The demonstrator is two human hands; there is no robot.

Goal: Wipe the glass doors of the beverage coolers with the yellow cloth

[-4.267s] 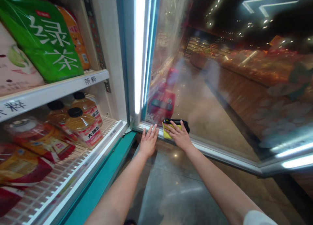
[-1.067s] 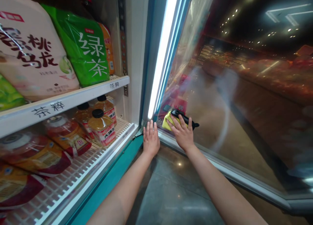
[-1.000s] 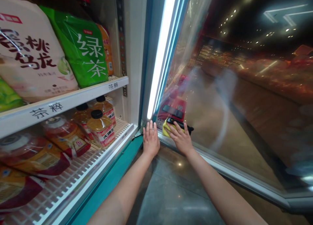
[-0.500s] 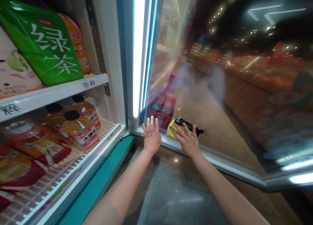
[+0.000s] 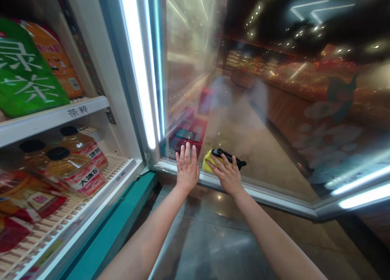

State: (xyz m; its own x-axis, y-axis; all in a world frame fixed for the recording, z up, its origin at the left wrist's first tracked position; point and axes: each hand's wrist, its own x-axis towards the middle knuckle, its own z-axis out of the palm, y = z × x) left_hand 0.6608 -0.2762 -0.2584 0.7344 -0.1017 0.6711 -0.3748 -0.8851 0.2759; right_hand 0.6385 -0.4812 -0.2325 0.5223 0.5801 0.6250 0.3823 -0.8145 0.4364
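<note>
My left hand (image 5: 187, 170) is open, its fingers stretched upward at the lower part of the glass door (image 5: 262, 166), close to the bottom frame; it holds nothing. Just to its right, my right hand (image 5: 227, 174) presses a yellow cloth (image 5: 207, 162) with a black part (image 5: 239, 163) against the glass. The fingers lie spread over the cloth, whose underside is hidden. Whether the left fingertips touch the glass is hard to tell.
On the left is a fridge with drink bottles (image 5: 83, 174) on a wire shelf (image 5: 117, 166) and a green bag (image 5: 30, 77) above. A bright light strip (image 5: 138, 69) runs up the fridge edge. Grey floor (image 5: 213, 239) lies below; the glass carries reflections.
The view has turned a little, so the fridge and door have shifted left in the picture. My right hand and the cloth appear slightly further left; both hands keep their pose.
</note>
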